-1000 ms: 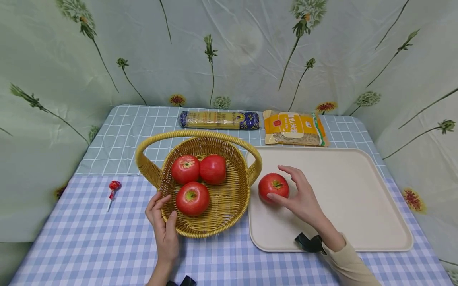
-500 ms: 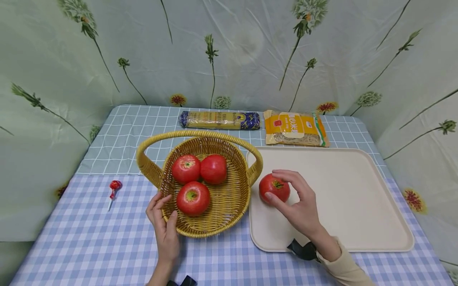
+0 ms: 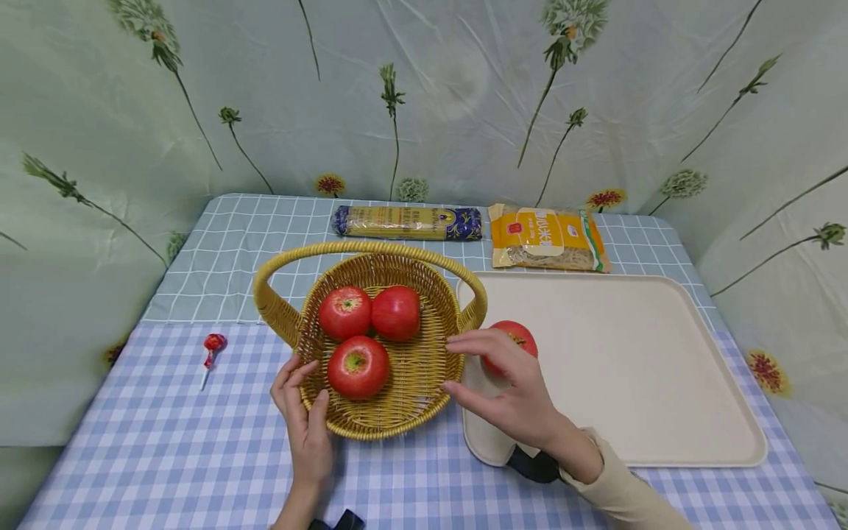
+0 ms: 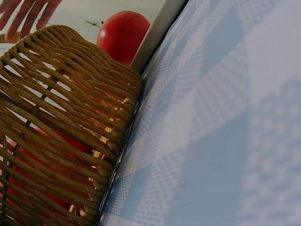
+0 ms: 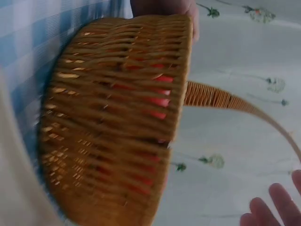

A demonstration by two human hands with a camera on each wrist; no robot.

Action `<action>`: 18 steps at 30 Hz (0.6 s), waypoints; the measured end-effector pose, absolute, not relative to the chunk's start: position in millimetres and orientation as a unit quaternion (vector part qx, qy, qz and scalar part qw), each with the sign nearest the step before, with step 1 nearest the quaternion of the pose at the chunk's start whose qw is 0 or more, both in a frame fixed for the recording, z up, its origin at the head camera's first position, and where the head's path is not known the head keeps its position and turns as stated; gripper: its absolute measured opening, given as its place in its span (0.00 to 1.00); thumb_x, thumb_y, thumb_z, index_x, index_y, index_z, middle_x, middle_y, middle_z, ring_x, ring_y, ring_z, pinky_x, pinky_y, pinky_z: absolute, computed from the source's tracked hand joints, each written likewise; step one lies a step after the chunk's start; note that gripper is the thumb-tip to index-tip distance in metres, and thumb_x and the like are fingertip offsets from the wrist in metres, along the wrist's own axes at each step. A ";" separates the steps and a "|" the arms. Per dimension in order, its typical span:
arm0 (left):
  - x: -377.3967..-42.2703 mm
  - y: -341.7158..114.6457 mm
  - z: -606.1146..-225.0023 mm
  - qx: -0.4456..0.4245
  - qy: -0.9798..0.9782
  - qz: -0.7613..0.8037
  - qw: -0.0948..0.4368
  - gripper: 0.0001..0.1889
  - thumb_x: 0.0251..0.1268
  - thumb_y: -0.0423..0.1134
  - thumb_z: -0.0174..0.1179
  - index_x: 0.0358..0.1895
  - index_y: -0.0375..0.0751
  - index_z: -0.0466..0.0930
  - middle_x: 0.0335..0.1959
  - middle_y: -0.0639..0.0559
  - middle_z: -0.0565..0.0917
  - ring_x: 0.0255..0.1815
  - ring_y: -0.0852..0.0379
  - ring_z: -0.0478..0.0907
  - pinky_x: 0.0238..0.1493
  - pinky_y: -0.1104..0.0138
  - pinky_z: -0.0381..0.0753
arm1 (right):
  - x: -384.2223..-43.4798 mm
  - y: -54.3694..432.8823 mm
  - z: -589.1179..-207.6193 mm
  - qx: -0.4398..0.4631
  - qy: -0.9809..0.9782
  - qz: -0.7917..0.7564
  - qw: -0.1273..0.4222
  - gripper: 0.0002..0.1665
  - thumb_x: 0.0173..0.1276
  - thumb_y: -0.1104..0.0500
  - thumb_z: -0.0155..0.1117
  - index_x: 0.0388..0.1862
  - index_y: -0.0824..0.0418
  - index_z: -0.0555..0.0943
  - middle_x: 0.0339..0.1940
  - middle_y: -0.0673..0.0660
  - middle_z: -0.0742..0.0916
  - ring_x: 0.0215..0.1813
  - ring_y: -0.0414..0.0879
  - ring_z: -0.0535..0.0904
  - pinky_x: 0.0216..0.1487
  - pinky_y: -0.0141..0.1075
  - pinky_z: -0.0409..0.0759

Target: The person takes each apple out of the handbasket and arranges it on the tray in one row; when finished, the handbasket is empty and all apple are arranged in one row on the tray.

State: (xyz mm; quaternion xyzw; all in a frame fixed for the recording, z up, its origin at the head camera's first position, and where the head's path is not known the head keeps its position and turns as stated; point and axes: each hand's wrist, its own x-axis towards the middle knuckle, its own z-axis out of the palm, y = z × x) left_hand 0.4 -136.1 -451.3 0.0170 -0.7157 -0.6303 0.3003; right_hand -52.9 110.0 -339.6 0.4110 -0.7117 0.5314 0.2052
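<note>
A yellow wicker basket (image 3: 424, 383) with a tall arched handle holds three red apples (image 3: 358, 367). My left hand (image 3: 306, 434) holds the basket at its front left, the index fingertip and thumb reaching over the rim. My right hand (image 3: 510, 390) hovers at the basket's right rim with thumb and fingers spread apart and nothing between them. Behind that hand, partly hidden by it, a red apple (image 3: 518, 335) sits on the left part of a beige tray (image 3: 636, 368). In the left wrist view the same apple (image 4: 123, 36) shows past the basket's wall.
At the back of the table lie a long blue-and-yellow noodle packet (image 3: 405, 223) and an orange bag of noodles (image 3: 548, 238). A red lollipop (image 3: 213, 352) lies on the checked cloth (image 3: 165, 442) at the left. A flower-print curtain (image 3: 450, 96) hangs behind and around the table.
My right hand has moved left, away from around the apple on the tray to the basket's right rim, holding nothing. The apple, basket and left hand have stayed put.
</note>
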 end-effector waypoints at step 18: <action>1.1 -136.6 -450.2 0.017 -0.715 -0.633 0.296 0.19 0.62 0.22 0.45 0.57 0.25 0.67 0.65 0.44 0.55 0.68 0.49 0.47 0.64 0.64 0.46 | -78.9 66.7 -334.7 0.475 -0.812 0.335 0.050 0.32 0.57 0.46 0.71 0.59 0.57 0.77 0.60 0.53 0.78 0.64 0.44 0.68 0.63 0.40 0.63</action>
